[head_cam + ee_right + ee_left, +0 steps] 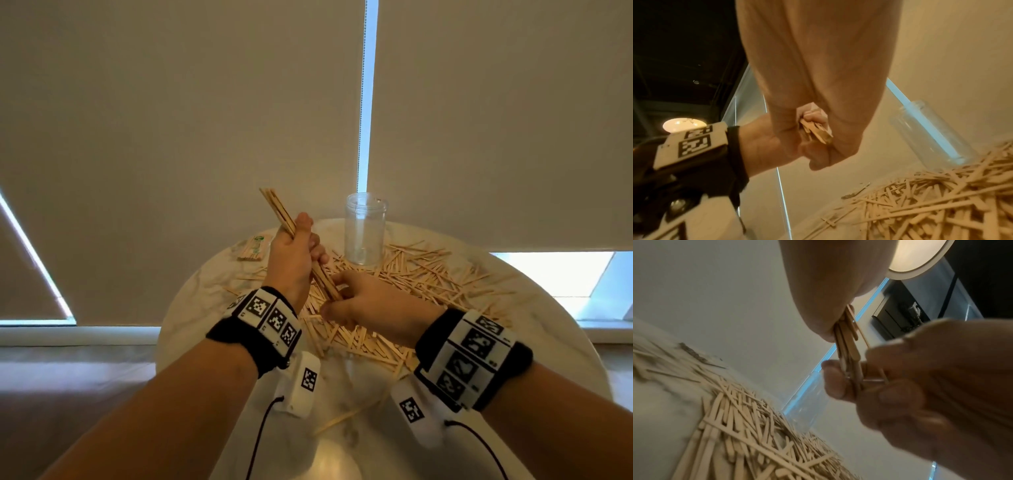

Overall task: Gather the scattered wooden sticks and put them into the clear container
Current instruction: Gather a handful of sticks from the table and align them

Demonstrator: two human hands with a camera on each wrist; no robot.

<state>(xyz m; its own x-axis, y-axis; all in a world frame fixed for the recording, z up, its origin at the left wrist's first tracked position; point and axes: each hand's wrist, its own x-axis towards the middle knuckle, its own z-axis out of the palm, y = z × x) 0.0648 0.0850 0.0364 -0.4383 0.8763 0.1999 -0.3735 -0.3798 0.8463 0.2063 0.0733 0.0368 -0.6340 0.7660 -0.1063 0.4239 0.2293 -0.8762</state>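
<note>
The left hand (293, 255) is raised above a round white marble-patterned table (191, 308), its fingers curled in a tight grip round a bundle of long pale wooden sticks (279, 212). The bundle slants from upper left, where its free ends stick out past the thumb, down to the lower right, where the right hand (371, 305) meets it. There the right fingers (833, 381) and thumb curl round the bundle's lower ends and pinch them; the right wrist view shows those cut ends (817, 134) poking out between the two hands.

Below the hands a loose heap of scattered flat wooden sticks (411, 277) covers the middle and right of the table — crossing each other at every angle, thickest just under the right hand. A single stick (337, 423) lies apart at the near side of the table, between the two forearms.

The clear cylindrical plastic container (364, 229) stands upright at the far side of the table, open at the top, its base at the far edge of the heap; I cannot make out any sticks inside it. It is beyond both hands, slightly right of the left one. A small packet of sticks with a green label (255, 247) lies at the far left of the table, well apart from the container. Behind the table hang beige roller blinds (171, 120)
</note>
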